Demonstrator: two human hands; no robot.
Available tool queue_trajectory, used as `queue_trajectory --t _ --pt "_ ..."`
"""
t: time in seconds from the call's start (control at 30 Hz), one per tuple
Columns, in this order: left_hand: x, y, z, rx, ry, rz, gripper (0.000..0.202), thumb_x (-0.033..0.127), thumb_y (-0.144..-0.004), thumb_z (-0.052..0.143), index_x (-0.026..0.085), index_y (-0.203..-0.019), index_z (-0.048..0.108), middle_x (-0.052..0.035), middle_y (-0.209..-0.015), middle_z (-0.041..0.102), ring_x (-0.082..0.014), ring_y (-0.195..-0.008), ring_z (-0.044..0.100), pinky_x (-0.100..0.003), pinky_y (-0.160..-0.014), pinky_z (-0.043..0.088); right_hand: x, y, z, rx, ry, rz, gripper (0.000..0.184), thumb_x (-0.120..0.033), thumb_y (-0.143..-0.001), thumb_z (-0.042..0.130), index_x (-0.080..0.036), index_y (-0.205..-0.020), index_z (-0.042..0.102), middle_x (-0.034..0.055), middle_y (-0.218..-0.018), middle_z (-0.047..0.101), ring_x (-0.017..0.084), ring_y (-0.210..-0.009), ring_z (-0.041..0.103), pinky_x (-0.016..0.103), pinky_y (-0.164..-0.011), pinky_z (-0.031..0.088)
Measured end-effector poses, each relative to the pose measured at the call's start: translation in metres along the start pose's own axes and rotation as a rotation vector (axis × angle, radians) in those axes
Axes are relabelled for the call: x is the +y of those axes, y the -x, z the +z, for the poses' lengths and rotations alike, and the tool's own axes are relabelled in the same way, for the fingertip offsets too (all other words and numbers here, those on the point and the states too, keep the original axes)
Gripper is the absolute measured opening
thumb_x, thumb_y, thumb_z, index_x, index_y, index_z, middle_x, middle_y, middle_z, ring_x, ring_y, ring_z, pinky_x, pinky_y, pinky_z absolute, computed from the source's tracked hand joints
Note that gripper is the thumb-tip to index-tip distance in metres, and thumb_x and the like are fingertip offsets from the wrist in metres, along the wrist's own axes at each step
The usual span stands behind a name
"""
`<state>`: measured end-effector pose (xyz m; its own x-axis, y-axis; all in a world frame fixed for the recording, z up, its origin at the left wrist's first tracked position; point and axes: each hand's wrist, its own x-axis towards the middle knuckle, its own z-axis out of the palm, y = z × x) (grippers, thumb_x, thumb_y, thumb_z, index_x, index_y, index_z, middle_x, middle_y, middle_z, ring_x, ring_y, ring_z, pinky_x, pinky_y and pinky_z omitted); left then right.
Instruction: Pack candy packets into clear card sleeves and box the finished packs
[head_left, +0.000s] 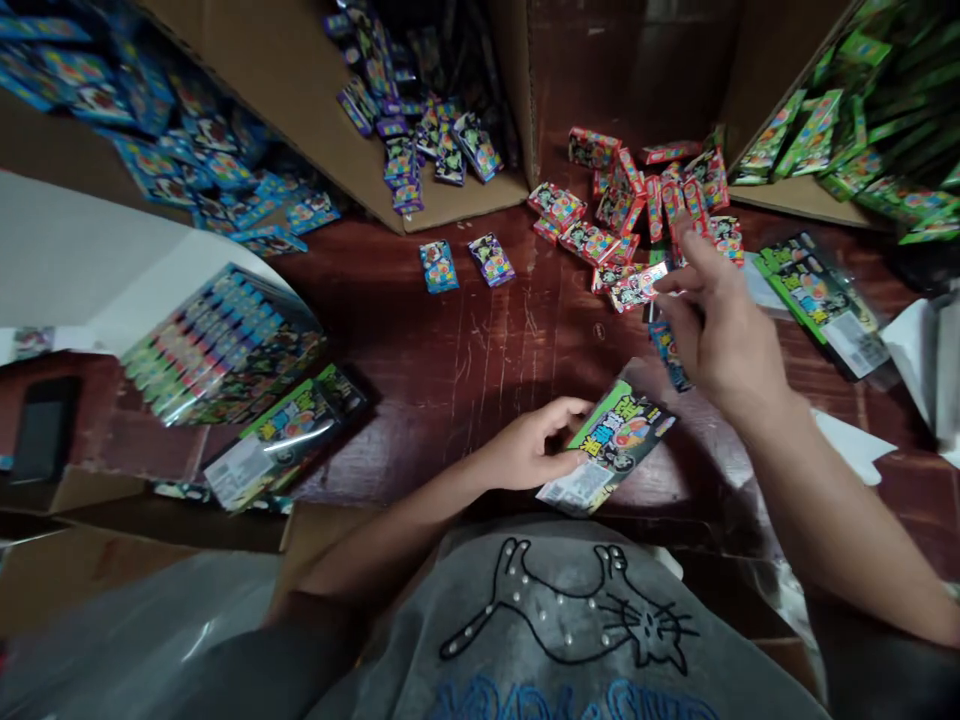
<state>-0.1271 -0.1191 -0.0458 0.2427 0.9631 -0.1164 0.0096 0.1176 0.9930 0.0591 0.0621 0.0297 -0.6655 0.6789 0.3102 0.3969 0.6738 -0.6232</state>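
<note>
My left hand (544, 445) grips a clear plastic sleeve with a black and green printed card pack (619, 440), tilted low over the table near my body. Its upper end points away from me. My right hand (720, 310) reaches over the red pile, thumb and finger closed at the end of a small red candy box (636, 288). A heap of small red boxes (592, 240) lies just beyond. Under the right hand, partly covered, is a small blue box (670, 355). Another blue box (439, 266) and a purple box (492, 259) lie apart on the table.
Cardboard boxes hold blue packets (217, 170), purple packets (450, 150) and green packets (862, 150). Wrapped stacked packs (225, 345) and a filled sleeve (285, 435) are at left. More filled sleeves (825, 300) lie at right. A dark phone-like object (45, 428) sits far left.
</note>
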Motion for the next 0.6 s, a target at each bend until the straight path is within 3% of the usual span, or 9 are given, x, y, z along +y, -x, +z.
queue_trajectory --t 0.1,0.23,0.33,0.4,0.47,0.53,0.6 --pt "0.001 0.003 -0.003 -0.011 0.060 0.014 0.043 0.027 -0.092 0.073 0.018 -0.131 0.056 -0.0107 -0.120 0.070 -0.0208 -0.106 0.069 -0.039 -0.097 0.056 0.003 -0.001 -0.009 -0.150 0.136 -0.083 0.063 -0.030 -0.108 0.051 -0.039 -0.168 0.033 0.0075 -0.140 0.067 0.032 -0.121 0.070 0.049 -0.097 0.062" --pt "0.003 0.007 0.000 -0.028 0.127 -0.038 0.041 0.028 -0.091 0.077 0.019 -0.126 0.057 -0.0099 -0.120 0.070 -0.0208 -0.106 0.069 -0.038 -0.094 0.057 -0.008 0.017 0.006 -0.352 0.184 -0.214 0.071 -0.015 -0.103 0.049 -0.041 -0.168 0.033 0.0083 -0.139 0.068 0.031 -0.120 0.070 0.037 -0.080 0.067" --pt "0.003 0.004 0.005 0.020 0.162 -0.014 0.042 0.030 -0.092 0.077 0.020 -0.127 0.056 -0.0109 -0.124 0.069 -0.0224 -0.112 0.069 -0.040 -0.097 0.057 -0.014 0.030 0.018 -0.396 0.120 -0.269 0.074 -0.012 -0.104 0.047 -0.040 -0.170 0.028 0.0086 -0.153 0.060 0.031 -0.135 0.063 0.043 -0.092 0.067" --pt "0.003 0.001 0.007 0.098 0.168 0.034 0.046 0.031 -0.093 0.076 0.021 -0.133 0.054 -0.0122 -0.128 0.068 -0.0239 -0.119 0.068 -0.042 -0.103 0.056 -0.015 0.036 0.021 -0.325 0.055 -0.308 0.079 -0.012 -0.104 0.047 -0.039 -0.172 0.017 0.0096 -0.161 0.053 0.033 -0.145 0.055 0.056 -0.110 0.059" --pt "0.004 -0.001 0.007 0.145 0.172 0.048 0.053 0.031 -0.094 0.075 0.022 -0.140 0.050 -0.0125 -0.128 0.069 -0.0248 -0.121 0.068 -0.041 -0.103 0.056 -0.015 0.041 0.021 -0.156 0.014 -0.289 0.086 -0.016 -0.103 0.055 -0.038 -0.173 0.009 0.0126 -0.162 0.051 0.036 -0.150 0.050 0.066 -0.119 0.048" --pt "0.004 0.001 0.007 0.154 0.182 0.030 0.060 0.031 -0.094 0.075 0.024 -0.146 0.046 -0.0120 -0.126 0.070 -0.0249 -0.117 0.070 -0.039 -0.098 0.058 -0.014 0.050 0.020 -0.014 -0.034 -0.205 0.093 -0.021 -0.101 0.063 -0.036 -0.173 0.007 0.0153 -0.152 0.057 0.037 -0.143 0.056 0.068 -0.117 0.050" --pt "0.004 0.004 0.006 0.164 0.185 0.018 0.062 0.031 -0.095 0.075 0.024 -0.148 0.044 -0.0114 -0.123 0.071 -0.0245 -0.115 0.071 -0.037 -0.094 0.058 -0.015 0.062 0.020 0.013 -0.103 -0.128 0.093 -0.021 -0.100 0.066 -0.037 -0.172 0.010 0.0138 -0.136 0.065 0.034 -0.127 0.067 0.064 -0.109 0.057"
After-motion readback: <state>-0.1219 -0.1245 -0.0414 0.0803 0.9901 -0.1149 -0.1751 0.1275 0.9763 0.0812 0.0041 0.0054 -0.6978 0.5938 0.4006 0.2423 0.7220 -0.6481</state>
